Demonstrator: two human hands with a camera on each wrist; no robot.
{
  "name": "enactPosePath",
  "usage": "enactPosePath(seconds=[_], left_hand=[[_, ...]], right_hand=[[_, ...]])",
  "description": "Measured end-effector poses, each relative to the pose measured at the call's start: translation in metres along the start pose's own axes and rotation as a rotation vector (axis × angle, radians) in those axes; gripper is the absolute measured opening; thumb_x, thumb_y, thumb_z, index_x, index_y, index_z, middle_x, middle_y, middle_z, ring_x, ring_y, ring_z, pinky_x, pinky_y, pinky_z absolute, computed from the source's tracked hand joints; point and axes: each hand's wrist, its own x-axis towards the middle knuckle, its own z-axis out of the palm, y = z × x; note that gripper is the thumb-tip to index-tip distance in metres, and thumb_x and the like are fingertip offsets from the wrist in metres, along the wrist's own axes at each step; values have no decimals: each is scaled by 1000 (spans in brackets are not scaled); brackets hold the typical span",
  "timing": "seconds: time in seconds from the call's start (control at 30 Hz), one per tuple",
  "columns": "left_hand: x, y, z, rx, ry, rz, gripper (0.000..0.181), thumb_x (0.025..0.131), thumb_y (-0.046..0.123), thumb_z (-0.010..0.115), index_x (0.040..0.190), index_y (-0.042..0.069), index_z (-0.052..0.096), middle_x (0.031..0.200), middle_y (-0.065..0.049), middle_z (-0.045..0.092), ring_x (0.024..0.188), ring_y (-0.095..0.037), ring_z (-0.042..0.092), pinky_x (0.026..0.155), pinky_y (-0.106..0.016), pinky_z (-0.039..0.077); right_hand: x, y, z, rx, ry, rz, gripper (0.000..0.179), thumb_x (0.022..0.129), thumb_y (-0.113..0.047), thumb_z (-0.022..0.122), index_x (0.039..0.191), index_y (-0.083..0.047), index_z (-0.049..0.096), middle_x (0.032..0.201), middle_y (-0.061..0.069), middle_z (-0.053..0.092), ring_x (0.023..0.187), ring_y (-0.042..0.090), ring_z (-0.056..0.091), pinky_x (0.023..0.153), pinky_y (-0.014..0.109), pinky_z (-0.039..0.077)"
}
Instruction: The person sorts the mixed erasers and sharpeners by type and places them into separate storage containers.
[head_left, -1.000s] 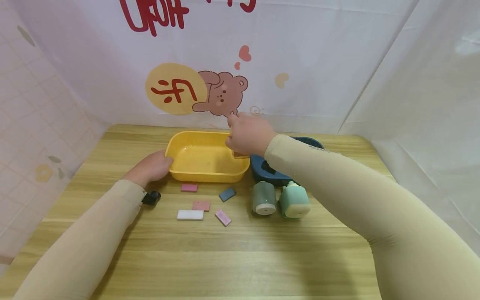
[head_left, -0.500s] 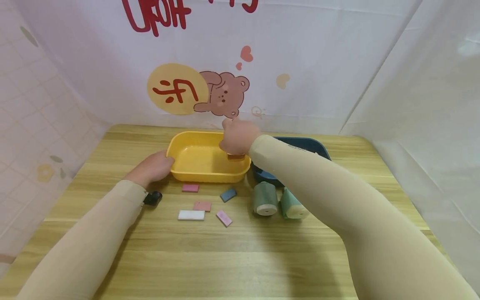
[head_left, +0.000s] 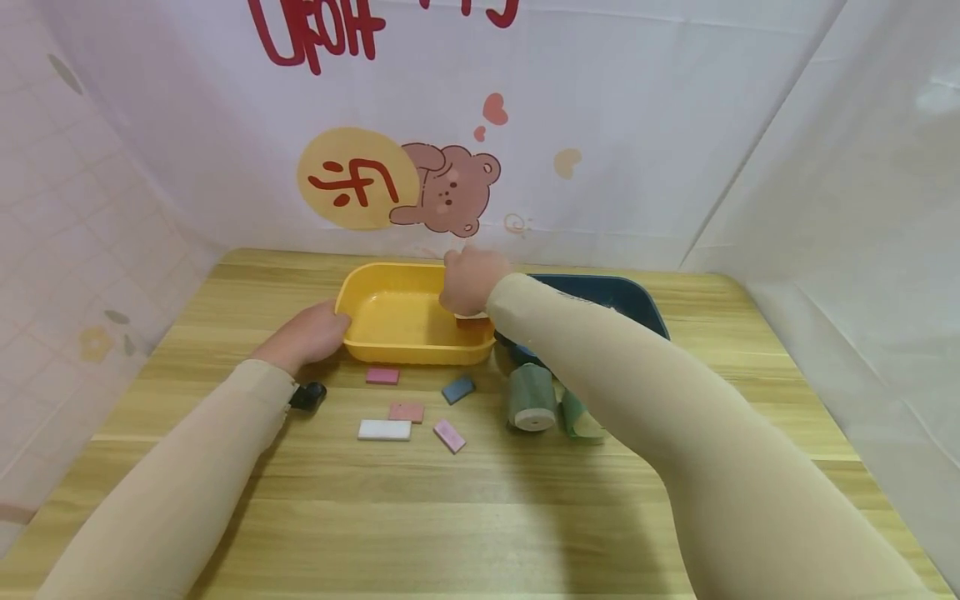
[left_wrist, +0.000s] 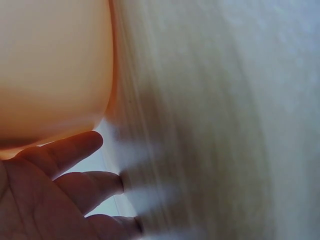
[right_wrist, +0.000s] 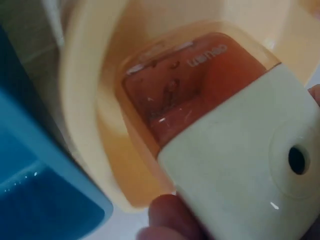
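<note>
My right hand [head_left: 472, 279] grips a pencil sharpener [right_wrist: 227, 145] at the right end of the yellow basin [head_left: 408, 354]. In the right wrist view it has a white body with a round pencil hole and a see-through reddish-orange shavings box, which points down into the basin. Fingertips [right_wrist: 172, 217] press along the side of the white body. At the basin's left end, my left hand [head_left: 310, 333] holds the rim, thumb over the edge. The left wrist view has its other fingers [left_wrist: 70, 150] spread below the basin's outer wall.
A dark blue basin [head_left: 615, 292] stands right of the yellow one, partly behind my right sleeve. In front are a grey-green container [head_left: 532, 396] and a mint one [head_left: 581, 417]. Several small blocks, including a white block [head_left: 385, 430] and a blue block [head_left: 458, 389], lie nearer.
My right hand has moved slightly left and lowered with the pencil sharpener over the yellow basin's right end. My forearm now covers more of the mint container. The left hand stays on the rim.
</note>
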Motion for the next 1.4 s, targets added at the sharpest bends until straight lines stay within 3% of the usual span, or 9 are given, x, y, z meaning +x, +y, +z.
enactPosePath(seconds=[0.17, 0.4, 0.7, 0.93, 1.07, 1.17, 1.3, 1.4], left_hand=[[0, 0, 0, -4, -4, -6, 41, 107, 29, 28, 120, 4, 58, 94, -14, 56, 88, -29, 56, 90, -47, 46], [0, -3, -1, -19, -9, 3, 40, 107, 29, 29, 118, 5, 59, 94, -13, 56, 88, -29, 56, 89, -45, 45], [2, -2, 1, -13, 3, -1, 40, 107, 29, 29, 118, 5, 59, 95, -14, 57, 90, -31, 57, 92, -47, 45], [2, -3, 0, -16, 1, 4, 42, 108, 29, 27, 119, 5, 59, 94, -14, 57, 89, -30, 57, 90, -46, 45], [1, -1, -1, -20, -3, -2, 41, 107, 29, 27, 120, 5, 58, 95, -14, 56, 91, -31, 56, 92, -47, 45], [0, 0, -1, -14, 1, -5, 41, 107, 29, 28, 119, 5, 59, 96, -14, 56, 94, -31, 56, 94, -48, 44], [-1, 1, -1, -10, 7, 2, 43, 107, 28, 27, 121, 2, 59, 98, -16, 57, 97, -32, 56, 95, -50, 45], [-2, 3, -1, -14, 13, 5, 46, 107, 28, 26, 127, 0, 57, 101, -18, 58, 99, -33, 56, 96, -51, 45]], right_hand=[[0, -3, 6, -8, -9, -34, 54, 99, -37, 57, 147, -13, 51, 123, 6, 63, 106, 24, 59, 98, 40, 54], [11, -3, 15, -54, -79, -10, 59, 102, -38, 54, 158, -21, 46, 143, 5, 61, 116, 22, 54, 111, 40, 49], [19, -1, 20, -83, -113, -45, 54, 103, -39, 50, 154, -19, 53, 148, 2, 61, 117, 21, 58, 115, 40, 48], [9, -2, 13, -20, -138, -48, 60, 106, -50, 49, 153, -13, 53, 150, 6, 60, 123, 24, 59, 121, 43, 43], [2, -1, 6, 3, -170, -66, 60, 106, -46, 47, 155, -12, 50, 156, 6, 55, 124, 23, 57, 122, 42, 41], [1, 0, 1, -3, -198, -98, 53, 106, -41, 46, 147, -11, 57, 151, 6, 57, 120, 23, 57, 115, 38, 44], [4, 0, -1, -30, -222, -136, 40, 105, -38, 47, 127, -10, 65, 126, 6, 63, 107, 23, 60, 95, 34, 47], [7, 0, 0, -56, -209, -142, 39, 104, -39, 48, 127, -11, 62, 118, 6, 63, 105, 23, 60, 92, 34, 47]])
